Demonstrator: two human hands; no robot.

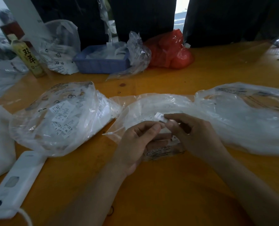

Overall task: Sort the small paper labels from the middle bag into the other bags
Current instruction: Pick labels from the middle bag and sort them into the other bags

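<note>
Over an orange wooden table (pixel 151 185), two bare hands meet above the clear middle bag (pixel 151 103). The right hand (pixel 196 134) pinches a small white paper label (pixel 160 117) at its fingertips; the left hand (pixel 135 142), fingers curled, appears to pinch its lower end. The label seems to be mid-check. Next it must go to the left bag (pixel 58 118), which holds size labels, or the right bag (pixel 249 118).

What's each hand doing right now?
Left hand: fingers pinch a small paper label.
Right hand: fingers pinch the same label, above the middle bag.
</note>
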